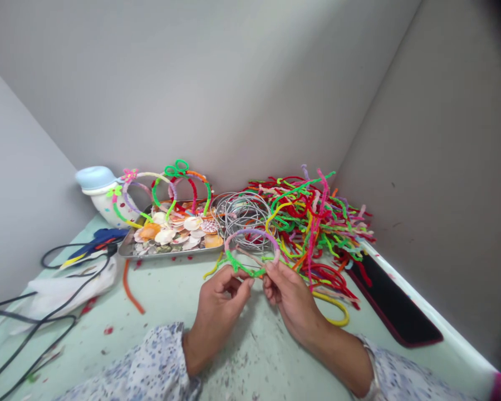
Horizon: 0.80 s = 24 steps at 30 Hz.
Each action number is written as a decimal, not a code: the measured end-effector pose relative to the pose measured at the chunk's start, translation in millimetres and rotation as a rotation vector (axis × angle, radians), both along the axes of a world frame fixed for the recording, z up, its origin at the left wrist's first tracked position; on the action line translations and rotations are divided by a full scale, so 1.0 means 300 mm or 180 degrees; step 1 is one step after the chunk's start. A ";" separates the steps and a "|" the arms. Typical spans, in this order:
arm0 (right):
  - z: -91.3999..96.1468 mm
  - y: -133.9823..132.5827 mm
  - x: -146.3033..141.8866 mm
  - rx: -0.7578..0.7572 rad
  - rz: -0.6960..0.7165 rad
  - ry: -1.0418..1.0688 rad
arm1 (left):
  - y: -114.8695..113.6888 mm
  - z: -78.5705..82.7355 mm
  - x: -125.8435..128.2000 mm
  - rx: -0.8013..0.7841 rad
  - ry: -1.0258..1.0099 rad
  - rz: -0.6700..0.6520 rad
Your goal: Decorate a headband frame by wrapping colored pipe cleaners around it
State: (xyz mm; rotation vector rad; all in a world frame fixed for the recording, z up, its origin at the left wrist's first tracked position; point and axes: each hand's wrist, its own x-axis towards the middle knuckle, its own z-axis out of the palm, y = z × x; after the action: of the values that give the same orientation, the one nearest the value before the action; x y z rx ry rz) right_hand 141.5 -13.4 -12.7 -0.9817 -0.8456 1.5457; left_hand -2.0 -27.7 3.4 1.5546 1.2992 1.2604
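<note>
Between my hands is a ring wrapped in pipe cleaner (251, 231), lilac and pink along the top and green at the lower left. My left hand (223, 309) pinches its green lower side with thumb and fingers. At the ring's lower right, my right hand (290, 298) closes on it with thumb and forefinger. The ring is held tilted up above the table, in front of a coil of bare silver wire (242, 214). What the fingertips cover is hidden.
A metal tray (171, 252) holds shells, with several finished pipe-cleaner headbands (161, 178) on it. A heap of coloured pipe cleaners (304, 211) lies right, beside a black flat pad (396, 303). At left are a white vessel with a blue top (96, 178), pliers (104, 239) and a black cable (45, 320).
</note>
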 end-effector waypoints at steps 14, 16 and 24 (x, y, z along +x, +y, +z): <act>0.001 0.003 0.000 -0.0023 -0.0053 -0.0001 | 0.000 0.011 -0.003 0.0352 0.0430 -0.0102; 0.000 0.003 0.000 -0.0020 -0.0052 0.0010 | -0.002 0.014 -0.002 0.0459 0.0459 -0.0131; -0.002 0.005 0.002 -0.0042 -0.0036 0.0125 | -0.005 0.011 -0.008 0.0565 0.0700 -0.0233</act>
State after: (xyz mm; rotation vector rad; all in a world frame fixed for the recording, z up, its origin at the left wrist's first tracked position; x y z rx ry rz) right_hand 142.0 -11.8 -13.5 -0.9610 -0.8021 1.5577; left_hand -4.3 -29.3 6.8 1.8937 1.2793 1.2123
